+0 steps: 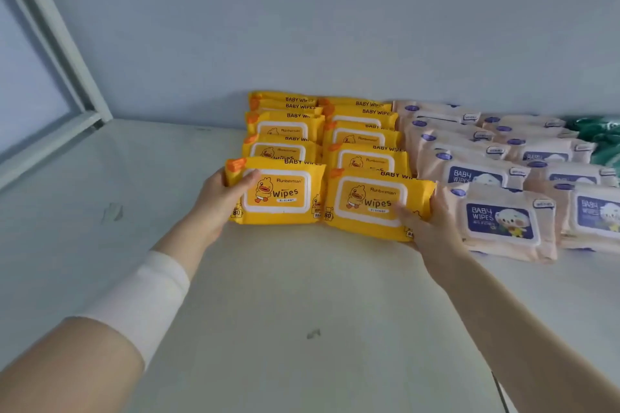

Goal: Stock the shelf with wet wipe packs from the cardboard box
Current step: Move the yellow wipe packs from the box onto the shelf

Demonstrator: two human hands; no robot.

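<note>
Two rows of yellow wet wipe packs lean one behind another on the white shelf [285,295]. My left hand [221,198] grips the left end of the front left yellow pack [278,193], thumb on its face. My right hand [427,225] holds the right end of the front right yellow pack [372,203], thumb on its lid, fingers behind its edge. Both front packs stand tilted back against the rows of yellow packs [322,131] behind them. The cardboard box is out of view.
Right of the yellow rows stand two rows of peach baby wipe packs [503,214], touching my right hand. Green packs [604,141] sit at the far right. The wall rises behind, and a white frame [67,77] at the left.
</note>
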